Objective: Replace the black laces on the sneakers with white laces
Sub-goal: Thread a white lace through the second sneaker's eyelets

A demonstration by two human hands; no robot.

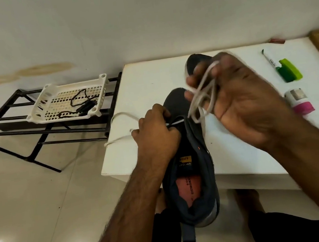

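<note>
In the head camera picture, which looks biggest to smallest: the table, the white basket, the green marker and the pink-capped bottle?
1. Table
2. Basket
3. Marker and bottle: they look about alike, so no ranking between them.

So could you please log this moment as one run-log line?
left hand: pinches white lace at sneaker eyelets | right hand: holds lace loops | black laces: in basket
</note>
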